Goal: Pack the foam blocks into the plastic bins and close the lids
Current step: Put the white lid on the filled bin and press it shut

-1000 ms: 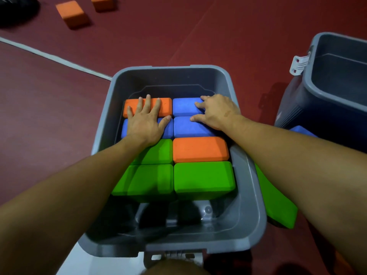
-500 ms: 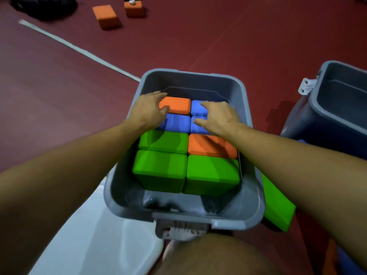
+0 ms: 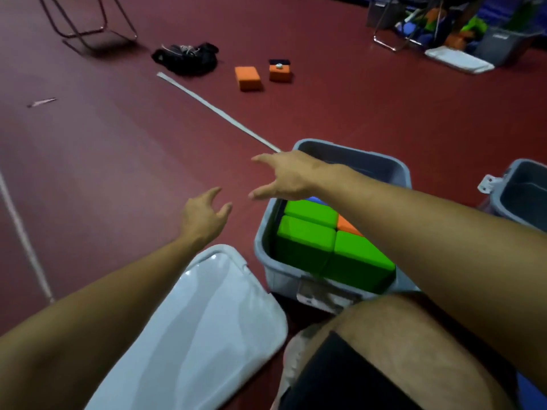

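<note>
A grey plastic bin (image 3: 381, 167) stands on the red floor, filled with foam blocks: green blocks (image 3: 307, 241) in front, an orange block (image 3: 347, 226) and a sliver of a blue one (image 3: 316, 199) behind. My right arm crosses over the bin. My right hand (image 3: 284, 176) hangs open past the bin's left rim, holding nothing. My left hand (image 3: 204, 214) is open too, above the floor left of the bin. The bin's white lid (image 3: 201, 327) lies flat on the floor under my left forearm.
A second grey bin (image 3: 521, 193) stands at the right edge. Two orange blocks (image 3: 248, 78) (image 3: 279, 73) lie far off, beside a black bag (image 3: 186, 57). Grey tape (image 3: 219, 113) crosses the floor. Chair legs (image 3: 88, 25) and clutter (image 3: 473, 34) sit at the back. My bare knee (image 3: 399, 335) is in front of the bin.
Both hands have lifted off the blocks and swung left out of the bin. The view has turned up and left, bringing the lid and far floor into sight.
</note>
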The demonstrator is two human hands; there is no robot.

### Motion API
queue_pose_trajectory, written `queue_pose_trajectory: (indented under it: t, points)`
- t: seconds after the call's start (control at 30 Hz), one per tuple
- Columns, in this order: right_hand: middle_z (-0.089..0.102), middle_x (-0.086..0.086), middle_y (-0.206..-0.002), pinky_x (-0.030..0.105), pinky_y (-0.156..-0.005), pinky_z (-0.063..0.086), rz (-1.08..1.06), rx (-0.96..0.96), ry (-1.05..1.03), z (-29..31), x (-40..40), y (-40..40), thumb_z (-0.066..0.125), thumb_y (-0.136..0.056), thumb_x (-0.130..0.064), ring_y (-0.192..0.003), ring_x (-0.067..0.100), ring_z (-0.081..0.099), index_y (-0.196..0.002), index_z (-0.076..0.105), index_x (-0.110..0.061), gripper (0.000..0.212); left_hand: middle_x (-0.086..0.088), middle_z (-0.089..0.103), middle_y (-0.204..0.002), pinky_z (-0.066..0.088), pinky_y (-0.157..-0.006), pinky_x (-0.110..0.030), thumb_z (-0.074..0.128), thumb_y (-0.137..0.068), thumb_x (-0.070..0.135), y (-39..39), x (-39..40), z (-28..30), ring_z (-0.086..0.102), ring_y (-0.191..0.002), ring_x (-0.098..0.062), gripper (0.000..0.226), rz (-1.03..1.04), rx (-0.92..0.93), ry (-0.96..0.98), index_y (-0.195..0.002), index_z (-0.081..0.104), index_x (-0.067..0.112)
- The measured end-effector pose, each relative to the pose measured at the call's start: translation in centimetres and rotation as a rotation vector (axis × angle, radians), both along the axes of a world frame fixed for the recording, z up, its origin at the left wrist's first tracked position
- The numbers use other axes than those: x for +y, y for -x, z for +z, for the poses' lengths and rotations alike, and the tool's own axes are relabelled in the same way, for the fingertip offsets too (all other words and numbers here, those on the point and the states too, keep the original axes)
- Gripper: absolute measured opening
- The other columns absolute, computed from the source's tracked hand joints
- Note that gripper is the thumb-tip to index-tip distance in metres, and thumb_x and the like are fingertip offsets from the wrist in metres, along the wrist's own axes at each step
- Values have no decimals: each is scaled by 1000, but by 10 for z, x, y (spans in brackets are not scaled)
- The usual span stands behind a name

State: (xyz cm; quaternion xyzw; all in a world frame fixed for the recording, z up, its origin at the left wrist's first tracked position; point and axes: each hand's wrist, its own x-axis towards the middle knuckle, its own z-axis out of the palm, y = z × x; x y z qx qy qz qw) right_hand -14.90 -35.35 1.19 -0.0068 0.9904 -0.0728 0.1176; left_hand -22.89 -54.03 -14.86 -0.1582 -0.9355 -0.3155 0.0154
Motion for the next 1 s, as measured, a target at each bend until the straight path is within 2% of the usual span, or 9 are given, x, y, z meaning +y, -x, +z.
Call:
queue_pose_trajectory:
  t: [0.13,0.27,0.47,0.63,0.73,0.8,0.87,0.93,1.0]
  points:
    - [34,13,-155,42,-113,34,96,-128,-41,-1,-62,-14,61,-78,-72,-140,33,36,-155,16,-33,97,-11,62,-132,47,-98,-41,62,-89,50,-29,-64,-25,58,-120,-32,62,136,-131,-26,-143,49,23]
    - [16,8,-163,47,-114,32,191,-82,-30,-25,-105,-39,58,-80,-72,-145,32,28,-154,13,-38,93,-12,63,-131,48,-97,-43,60,-86,58,-53,-121,-64,58,-119,-34,68,255,-240,-6,-144,47,24]
    - [10,5,-164,49,-108,40,344,-64,-152,-55,-135,-58,51,-82,-75,-144,31,30,-154,8,-40,91,-18,53,-139,41,-104,-52,53,-85,68,-89,-194,-133,47,-127,-42,75,383,-387,157,-145,43,24]
    - [5,4,-165,50,-107,40,408,-166,-228,-76,-139,-57,49,-80,-78,-145,32,28,-154,3,-43,94,-16,22,-158,31,-108,-62,53,-80,75,-126,-232,-169,28,-138,-47,83,550,-615,263,-150,31,36]
    - [4,4,-165,51,-107,40,418,-189,-237,-80,-142,-54,47,-80,-78,-145,32,27,-154,2,-43,93,-18,2,-161,23,-109,-68,55,-77,78,-139,-252,-186,11,-141,-55,87,636,-757,242,-150,26,40]
    - [4,4,-164,51,-107,41,427,-195,-237,-83,-144,-52,47,-81,-78,-145,32,28,-154,1,-43,92,-22,-3,-159,24,-108,-69,56,-75,79,-143,-263,-196,10,-138,-61,88,704,-836,253,-149,28,39]
    - [5,4,-164,51,-106,41,433,-198,-235,-84,-145,-50,47,-81,-77,-145,31,28,-153,1,-43,92,-27,6,-155,29,-106,-69,57,-70,82,-145,-273,-206,23,-132,-63,89,765,-906,230,-140,38,31]
    - [7,5,-164,51,-107,40,444,-199,-232,-86,-145,-50,48,-82,-76,-145,31,27,-153,2,-42,91,-27,32,-143,36,-103,-64,49,-56,92,-147,-284,-218,39,-123,-55,101,784,-948,201,-133,42,26]
    - [9,6,-164,50,-108,39,451,-210,-233,-89,-144,-49,49,-82,-75,-145,31,26,-153,3,-41,91,-20,51,-129,40,-101,-58,43,-42,96,-146,-296,-236,46,-118,-47,113,794,-959,197,-134,41,30]
